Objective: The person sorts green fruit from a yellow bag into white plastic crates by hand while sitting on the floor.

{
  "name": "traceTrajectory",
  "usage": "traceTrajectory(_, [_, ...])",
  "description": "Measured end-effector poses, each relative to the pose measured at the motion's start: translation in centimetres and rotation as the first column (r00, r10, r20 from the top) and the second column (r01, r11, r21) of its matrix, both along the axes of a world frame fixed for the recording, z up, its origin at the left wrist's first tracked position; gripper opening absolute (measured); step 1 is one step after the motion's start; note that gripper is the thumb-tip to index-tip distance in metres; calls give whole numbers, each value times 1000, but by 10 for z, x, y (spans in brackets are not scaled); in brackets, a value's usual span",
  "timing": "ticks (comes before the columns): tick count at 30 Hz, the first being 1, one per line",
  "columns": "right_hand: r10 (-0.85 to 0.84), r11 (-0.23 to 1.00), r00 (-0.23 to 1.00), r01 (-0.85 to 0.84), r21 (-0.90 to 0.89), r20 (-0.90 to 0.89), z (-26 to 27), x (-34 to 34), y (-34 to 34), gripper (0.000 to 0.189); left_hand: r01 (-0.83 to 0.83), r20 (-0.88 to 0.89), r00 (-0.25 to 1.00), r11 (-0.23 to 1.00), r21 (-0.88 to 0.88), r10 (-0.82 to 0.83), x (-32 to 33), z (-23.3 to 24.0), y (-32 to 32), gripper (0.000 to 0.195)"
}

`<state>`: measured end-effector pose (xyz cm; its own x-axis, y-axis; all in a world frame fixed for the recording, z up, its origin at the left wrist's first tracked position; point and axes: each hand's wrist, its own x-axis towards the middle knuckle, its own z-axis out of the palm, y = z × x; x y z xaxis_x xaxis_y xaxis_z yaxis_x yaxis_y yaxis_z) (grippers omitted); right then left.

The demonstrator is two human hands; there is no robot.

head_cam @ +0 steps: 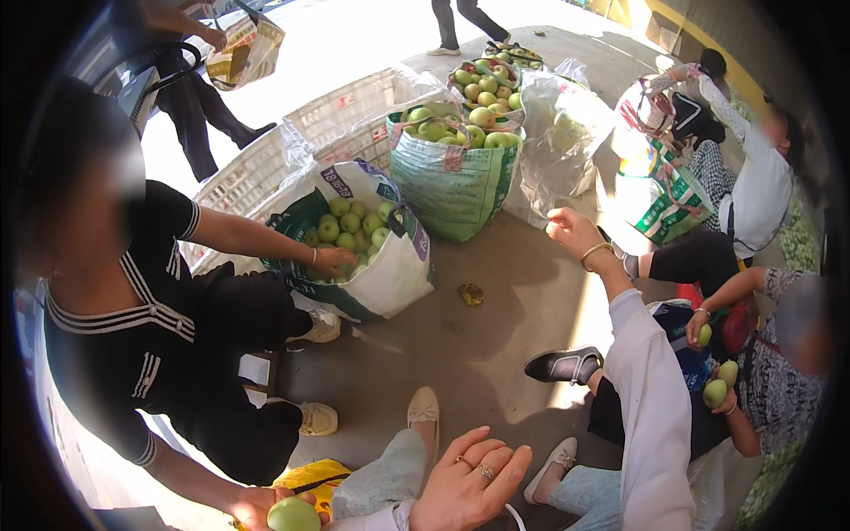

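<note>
My left hand [473,476], with rings on its fingers, hovers in front of my lap, fingers loosely bent and apart. No object shows in it. My right hand [574,237], with a bracelet at the wrist, reaches forward over the floor, its fingers curled loosely around nothing visible. Beyond it stands a clear plastic bag [554,139]. To its left is a green woven bag [451,182] full of pale green apples [495,139]. Nearer on the left, a white and green bag [388,282] holds more green apples [345,222].
A person [166,226] at left reaches into the white bag and holds an apple [293,514] low beside my left arm. White plastic crates [252,166] stand behind the bags. At right, a seated person [783,372] holds several apples. A dry leaf [471,294] lies on the floor.
</note>
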<state>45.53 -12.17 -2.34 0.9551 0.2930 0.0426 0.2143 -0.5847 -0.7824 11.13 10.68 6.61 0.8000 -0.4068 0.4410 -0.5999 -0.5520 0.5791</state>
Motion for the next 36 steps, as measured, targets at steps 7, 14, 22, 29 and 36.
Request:
traceTrajectory(7, [-12, 996, 992, 1, -88, -123, -68, 33, 60, 46, -182, -53, 983, 979, -96, 177, 36, 27, 0, 35])
traceTrajectory(14, [-63, 987, 993, 77, -144, 98, -71, 95, 84, 46, -299, -162, 945, 951, -82, 284, 73, 19, -5, 34])
traceTrajectory(22, [-130, 876, 801, 369, -311, 584, -77, 197, 151, 49, -362, -272, 904, 929, -78, 330, 109, 11, 4, 37])
traceTrajectory(29, [-11, 773, 972, 158, -615, 236, -95, 204, 207, 70, -461, -276, 856, 887, -24, 438, 117, -6, 13, 31])
traceTrajectory(36, [-161, 825, 985, 97, 557, 68, -118, 213, 223, 74, -403, -312, 873, 915, -26, 375, 123, -6, 11, 27])
